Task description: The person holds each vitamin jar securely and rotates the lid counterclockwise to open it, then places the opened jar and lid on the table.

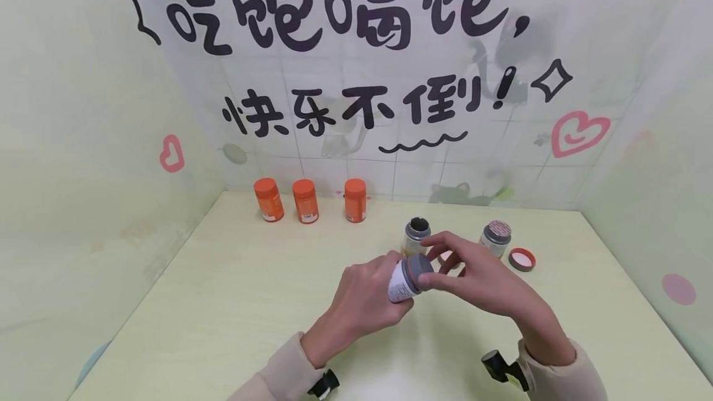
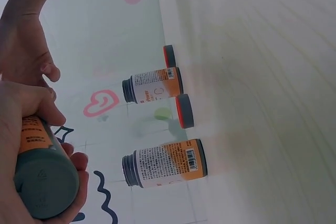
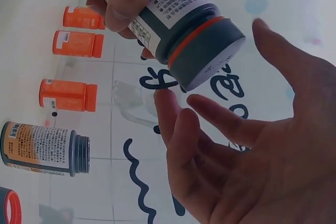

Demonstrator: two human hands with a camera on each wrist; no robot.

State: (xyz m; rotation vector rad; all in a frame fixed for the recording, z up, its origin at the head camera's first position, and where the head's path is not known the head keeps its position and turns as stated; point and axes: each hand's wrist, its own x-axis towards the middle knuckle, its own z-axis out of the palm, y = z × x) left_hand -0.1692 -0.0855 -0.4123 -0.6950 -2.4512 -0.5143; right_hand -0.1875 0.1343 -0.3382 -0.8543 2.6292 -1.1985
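Observation:
My left hand grips a white-and-orange supplement bottle, tilted with its top toward my right hand. A grey screw cap sits on the bottle's top, with an orange-red band showing at its lower edge. Around that cap, my right hand has its fingers spread; in the right wrist view the thumb and fingertips look apart from the cap. Just behind the hands stands an uncapped bottle with a dark mouth. To its right, another uncapped bottle has a patterned cover over its mouth.
Two loose caps lie on the table: a red-rimmed cap at right, and a second cap between the uncapped bottles. At the back left stand three orange bottles, including a leftmost orange bottle. Printed curtain-like walls border the table.

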